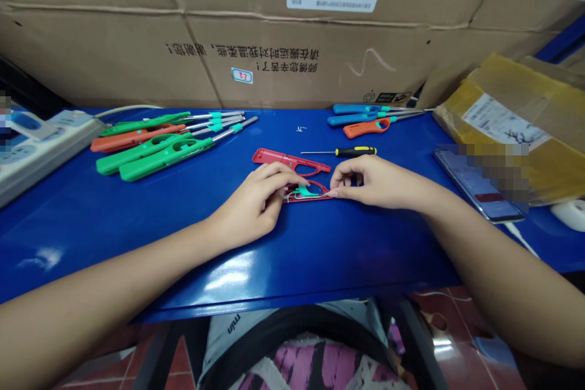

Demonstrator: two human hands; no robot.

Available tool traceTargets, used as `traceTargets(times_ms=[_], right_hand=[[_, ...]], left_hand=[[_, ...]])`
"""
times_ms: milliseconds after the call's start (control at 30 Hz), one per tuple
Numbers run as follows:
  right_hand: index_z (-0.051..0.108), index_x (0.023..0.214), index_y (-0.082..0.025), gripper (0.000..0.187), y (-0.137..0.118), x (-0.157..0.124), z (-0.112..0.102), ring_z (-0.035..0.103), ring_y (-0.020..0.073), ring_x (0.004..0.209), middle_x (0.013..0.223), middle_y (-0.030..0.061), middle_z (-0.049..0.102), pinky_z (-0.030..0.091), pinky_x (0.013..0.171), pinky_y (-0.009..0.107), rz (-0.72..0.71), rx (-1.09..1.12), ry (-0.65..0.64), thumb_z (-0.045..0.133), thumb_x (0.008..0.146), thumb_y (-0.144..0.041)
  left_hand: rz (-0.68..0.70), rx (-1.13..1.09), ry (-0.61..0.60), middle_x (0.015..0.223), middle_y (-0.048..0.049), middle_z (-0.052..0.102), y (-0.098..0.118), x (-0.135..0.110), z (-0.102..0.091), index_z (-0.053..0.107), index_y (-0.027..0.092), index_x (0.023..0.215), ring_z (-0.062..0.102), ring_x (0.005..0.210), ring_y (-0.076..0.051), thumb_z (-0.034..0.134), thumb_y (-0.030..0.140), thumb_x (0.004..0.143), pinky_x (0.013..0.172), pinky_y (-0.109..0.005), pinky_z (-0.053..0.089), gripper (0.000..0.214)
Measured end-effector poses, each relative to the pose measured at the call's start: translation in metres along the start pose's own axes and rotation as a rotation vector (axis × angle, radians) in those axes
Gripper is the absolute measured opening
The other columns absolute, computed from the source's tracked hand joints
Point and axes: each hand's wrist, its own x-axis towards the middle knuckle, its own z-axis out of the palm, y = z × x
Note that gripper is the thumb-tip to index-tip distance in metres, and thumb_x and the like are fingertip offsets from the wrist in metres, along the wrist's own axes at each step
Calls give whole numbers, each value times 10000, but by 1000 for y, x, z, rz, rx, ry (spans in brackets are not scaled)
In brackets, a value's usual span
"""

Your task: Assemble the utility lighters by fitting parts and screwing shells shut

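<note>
On the blue table lies an opened red lighter casing half (325, 187), partly covered by my fingers. A green trigger piece (302, 191) sits inside it, and a thin pale wire (315, 196) runs along it to the right. My left hand (253, 201) is closed around the casing's left end, index finger reaching over the trigger piece. With thumb and fingertips together, my right hand (372, 183) pinches the wire at the casing's right end. Just behind lies the other red casing half (274, 158). Beyond it rests a black-and-yellow screwdriver (355, 152), its shaft pointing left.
Several green and orange lighters (159, 155) lie at the left, near a white power strip (41, 149). Blue and orange lighters (365, 128) lie at the back right. A phone (478, 186) and yellow-taped package (507, 109) are on the right. A large carton (137, 61) stands behind.
</note>
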Motion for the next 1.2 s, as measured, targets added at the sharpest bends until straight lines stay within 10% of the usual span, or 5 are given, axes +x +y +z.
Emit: traceTargets(times_ms=[433,733,1200], right_hand=[[733,839,-186,198,5,-4,-13,497,123,616,665,-11,594,367,558,258,48,-62,-64,671,830,-374],[703,800,-203,172,7,-8,-21,505,129,611,663,-17,607,391,561,263,91,-104,-84,664,838,-367],[684,764,-184,81,2,-5,-13,539,130,636,679,-7,636,397,579,257,67,-70,-85,668,816,-244]], left_hand=[[-59,-68,-20,1129,-80,712,-9,5,-5,673,180,1171,675,961,-175,441,77,913,874,-324,561,362],[-79,260,-112,967,-73,679,-10,7,-23,695,173,1121,635,801,-194,547,435,973,708,-312,510,336],[-169,2,-140,750,15,696,-19,12,-29,764,218,941,501,550,-91,732,438,861,518,-206,399,236]])
